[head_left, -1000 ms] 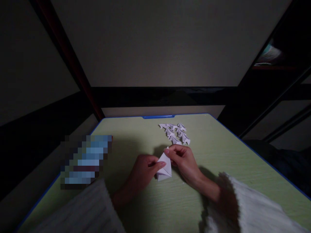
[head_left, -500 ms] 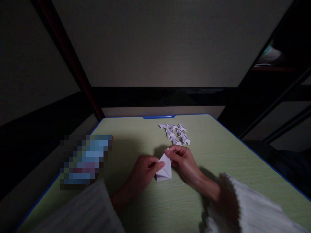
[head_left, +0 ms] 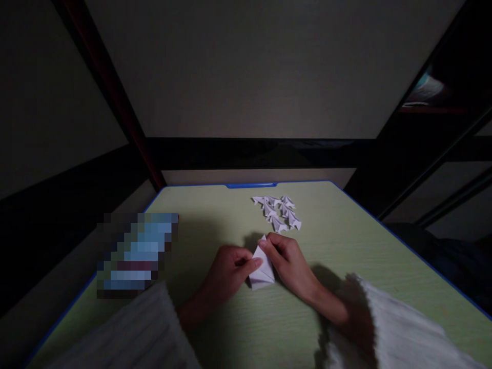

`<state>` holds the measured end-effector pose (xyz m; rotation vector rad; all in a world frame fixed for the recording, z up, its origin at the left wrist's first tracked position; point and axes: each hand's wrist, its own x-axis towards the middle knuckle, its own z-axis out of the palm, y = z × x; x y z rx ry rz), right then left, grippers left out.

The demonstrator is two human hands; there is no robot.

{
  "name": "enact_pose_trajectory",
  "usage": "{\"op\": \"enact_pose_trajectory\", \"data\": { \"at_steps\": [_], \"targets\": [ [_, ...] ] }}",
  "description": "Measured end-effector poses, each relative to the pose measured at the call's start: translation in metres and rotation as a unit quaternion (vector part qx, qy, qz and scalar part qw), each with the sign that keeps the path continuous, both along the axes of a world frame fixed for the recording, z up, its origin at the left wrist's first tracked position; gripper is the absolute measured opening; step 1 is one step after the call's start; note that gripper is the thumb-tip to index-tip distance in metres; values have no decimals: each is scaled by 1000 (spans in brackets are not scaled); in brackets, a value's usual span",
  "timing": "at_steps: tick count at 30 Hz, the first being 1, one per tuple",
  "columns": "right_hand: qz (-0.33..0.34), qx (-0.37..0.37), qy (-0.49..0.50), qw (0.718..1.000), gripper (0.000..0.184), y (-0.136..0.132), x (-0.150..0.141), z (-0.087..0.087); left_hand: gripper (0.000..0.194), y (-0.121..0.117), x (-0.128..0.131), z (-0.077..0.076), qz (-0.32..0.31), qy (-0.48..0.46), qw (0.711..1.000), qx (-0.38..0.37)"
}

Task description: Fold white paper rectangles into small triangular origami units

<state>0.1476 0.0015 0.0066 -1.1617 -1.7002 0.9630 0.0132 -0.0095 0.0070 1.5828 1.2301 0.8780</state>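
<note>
Between my hands is a small piece of folded white paper [head_left: 262,275], pointed at the top and wider at its lower edge, with creases across its face. My left hand [head_left: 233,269] pinches its left side, thumb lying on the front. My right hand [head_left: 286,259] grips the upper right edge near the tip, thumb and fingers closed on it. Just beyond my hands lie several small folded white paper figures [head_left: 277,221] in a loose cluster on the table.
The light green table [head_left: 207,210] has a blue edge and a blue handle-like strip [head_left: 251,185] at the far side. To the left lies a pixelated bluish flat object [head_left: 142,251]. A pale panel [head_left: 246,72] rises behind the table.
My right thumb and fingers have moved slightly down and left along the paper's right edge. The folded paper has turned a little and shows less of its width. The cluster stays put.
</note>
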Motion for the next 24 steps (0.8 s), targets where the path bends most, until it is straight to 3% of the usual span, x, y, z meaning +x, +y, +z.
{"op": "enact_pose_trajectory", "data": {
  "at_steps": [3,9,16,21,24],
  "targets": [
    [8,18,-13,1000,34,0,1,1,29,0,0,0,6,-12,1000,-6],
    [93,-38,47,994,32,5,2,-5,30,0,-2,-1,52,-37,998,-4],
    [61,-43,-2,997,34,3,1,-6,29,1,-2,0,48,-50,997,-19],
    [126,-67,42,989,28,5,3,-5,28,0,-3,1,96,-76,992,-29],
    [123,-55,26,991,25,6,3,-4,28,1,-3,1,108,-92,989,-36]
  ]
}}
